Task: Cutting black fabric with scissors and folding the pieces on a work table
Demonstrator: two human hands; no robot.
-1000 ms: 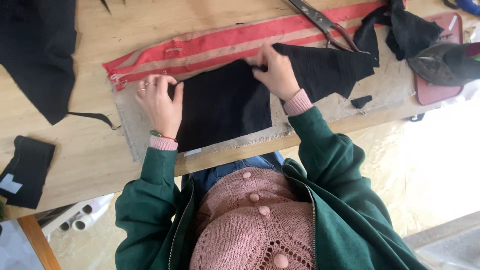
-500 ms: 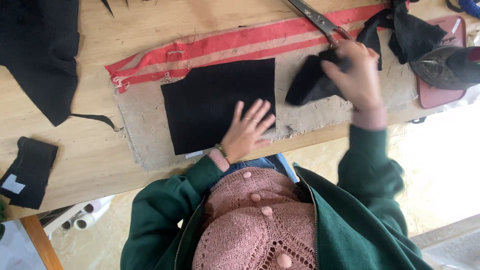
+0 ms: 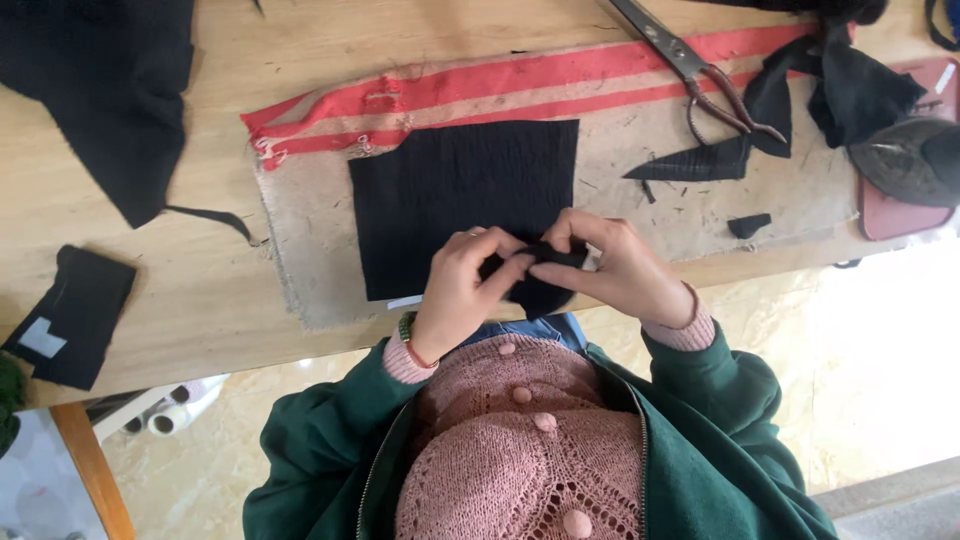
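Left hand: the left hand (image 3: pixel 462 290) is raised just above the table edge, fingers curled and pinched shut on a small black cloth piece (image 3: pixel 535 280).
Right hand: the right hand (image 3: pixel 615 265) meets the left one, thumb and fingers closed on the same small black cloth piece from the other side; the two hands are together, fingertips touching or nearly so.
Held cloth: it is bunched between the hands, its lower part hanging below the fingers, in front of the near edge of the table.
Beneath the hands: a flat black fabric rectangle (image 3: pixel 455 200) lies spread on a worn beige pad (image 3: pixel 640 215); the hands overlap its near right corner.
Pad border: a red striped band (image 3: pixel 500 85) runs along the far side of the pad, frayed at its left end.
Right of the hands: a narrow black triangular offcut (image 3: pixel 690 165) and a tiny black scrap (image 3: pixel 749 225) lie on the pad, well apart from the hands.
Far right: large scissors (image 3: pixel 700 75) lie on the band, handles toward a heap of black cloth (image 3: pixel 850 90); beside it a dark iron (image 3: pixel 915 160) sits on a reddish stand.
Left side: a big black fabric sheet (image 3: pixel 100 90) drapes over the wooden table (image 3: pixel 200 290), and a folded black piece (image 3: pixel 70 315) lies near the table's left near edge.
Person: green jacket sleeves with pink cuffs, pink knit top with buttons.
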